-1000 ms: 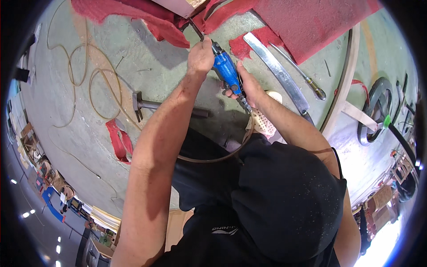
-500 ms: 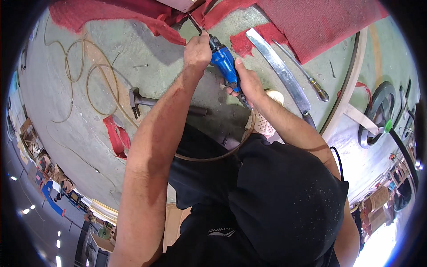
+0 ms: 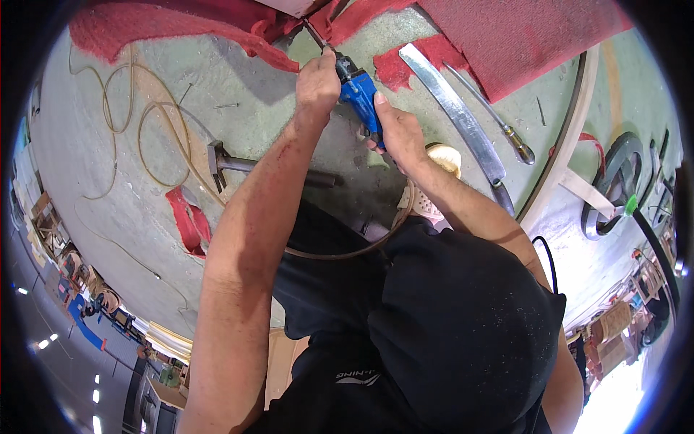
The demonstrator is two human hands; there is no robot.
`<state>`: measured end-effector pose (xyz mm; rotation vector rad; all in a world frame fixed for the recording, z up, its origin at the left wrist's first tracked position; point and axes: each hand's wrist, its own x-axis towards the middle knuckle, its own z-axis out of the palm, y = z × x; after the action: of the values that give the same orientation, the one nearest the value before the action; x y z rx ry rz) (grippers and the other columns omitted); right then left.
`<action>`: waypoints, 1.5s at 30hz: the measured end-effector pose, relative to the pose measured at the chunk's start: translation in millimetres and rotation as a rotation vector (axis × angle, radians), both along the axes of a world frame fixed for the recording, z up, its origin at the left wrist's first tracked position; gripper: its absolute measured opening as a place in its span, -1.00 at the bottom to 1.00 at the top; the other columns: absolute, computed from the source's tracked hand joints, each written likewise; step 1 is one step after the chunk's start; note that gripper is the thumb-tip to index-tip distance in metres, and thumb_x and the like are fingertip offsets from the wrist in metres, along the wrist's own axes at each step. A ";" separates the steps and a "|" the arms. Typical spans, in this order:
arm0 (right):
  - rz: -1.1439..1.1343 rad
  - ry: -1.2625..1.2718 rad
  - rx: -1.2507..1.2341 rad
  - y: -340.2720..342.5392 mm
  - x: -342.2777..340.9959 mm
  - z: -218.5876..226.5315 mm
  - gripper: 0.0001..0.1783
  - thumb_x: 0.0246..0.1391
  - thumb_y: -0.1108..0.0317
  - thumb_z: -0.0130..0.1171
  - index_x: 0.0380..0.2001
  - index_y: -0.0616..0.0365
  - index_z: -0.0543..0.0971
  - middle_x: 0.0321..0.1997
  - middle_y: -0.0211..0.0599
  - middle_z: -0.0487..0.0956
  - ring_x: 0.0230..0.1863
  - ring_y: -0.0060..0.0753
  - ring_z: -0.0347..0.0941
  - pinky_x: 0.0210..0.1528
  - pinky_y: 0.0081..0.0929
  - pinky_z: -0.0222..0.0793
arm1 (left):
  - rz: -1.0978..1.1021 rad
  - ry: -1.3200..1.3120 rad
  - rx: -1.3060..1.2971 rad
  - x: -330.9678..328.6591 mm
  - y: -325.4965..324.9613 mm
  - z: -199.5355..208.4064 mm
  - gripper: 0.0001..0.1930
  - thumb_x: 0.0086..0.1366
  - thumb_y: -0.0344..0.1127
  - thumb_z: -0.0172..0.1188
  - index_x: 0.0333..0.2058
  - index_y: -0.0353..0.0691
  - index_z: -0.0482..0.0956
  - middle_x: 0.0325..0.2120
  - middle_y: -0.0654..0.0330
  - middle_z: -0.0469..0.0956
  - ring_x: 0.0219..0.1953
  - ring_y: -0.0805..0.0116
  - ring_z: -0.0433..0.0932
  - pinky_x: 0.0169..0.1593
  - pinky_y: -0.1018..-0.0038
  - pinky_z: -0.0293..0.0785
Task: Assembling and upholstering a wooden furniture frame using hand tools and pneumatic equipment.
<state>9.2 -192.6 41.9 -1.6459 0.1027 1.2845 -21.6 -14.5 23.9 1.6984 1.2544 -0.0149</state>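
Blue tool [image 3: 360,100]: above the floor [image 3: 233,132], bit [image 3: 314,33] beside red fabric [image 3: 163,30]
Left hand [image 3: 318,81]: clamped around its front end
Right hand [image 3: 400,134]: wrapped around its rear
Risk: a loosened grip might let the bit skid, snagging fabric

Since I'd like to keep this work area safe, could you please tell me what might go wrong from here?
The left hand sits close to the thin shaft of the blue power tool, so a slip might hurt it.

The tan hose curves across the black clothing and could snag.

A long-bladed knife lies uncovered to the right of the right hand; reaching that way might cause a cut.
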 end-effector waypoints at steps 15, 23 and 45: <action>-0.155 0.636 0.189 -6.5 24.4 -34.5 -0.15 0.36 -0.44 -0.30 -0.08 0.17 0.60 -0.30 -0.08 0.71 -0.57 -0.29 0.59 -0.60 -0.42 0.50 | 0.166 0.030 -0.110 -15.2 -26.1 10.2 -0.34 0.21 0.22 0.39 -0.29 -0.48 0.68 -0.44 0.09 0.66 -0.35 0.35 0.59 -0.18 0.37 0.52; -0.126 0.668 0.170 -2.3 33.4 -20.2 -0.13 0.34 -0.46 -0.27 0.00 0.18 0.59 -0.26 -0.11 0.69 -0.59 -0.33 0.57 -0.60 -0.44 0.54 | 0.440 -0.255 -0.274 -7.0 -41.0 7.0 -0.55 0.29 0.01 0.44 -0.59 -0.18 0.53 -0.60 0.35 0.52 -0.54 0.59 0.40 -0.42 0.53 0.36; -0.098 0.530 0.066 -2.7 28.2 -16.5 -0.19 0.36 -0.42 -0.22 -0.05 0.19 0.57 -0.36 -0.10 0.68 -0.65 -0.41 0.53 -0.72 -0.48 0.41 | 0.382 -0.268 -0.245 -14.3 -44.2 3.3 -0.58 0.26 0.00 0.46 -0.50 -0.29 0.65 -0.53 0.30 0.60 -0.49 0.57 0.48 -0.35 0.52 0.44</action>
<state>37.4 -195.3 25.4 -1.1956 0.4507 1.5996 -35.9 -58.7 27.2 1.1890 1.2947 0.2689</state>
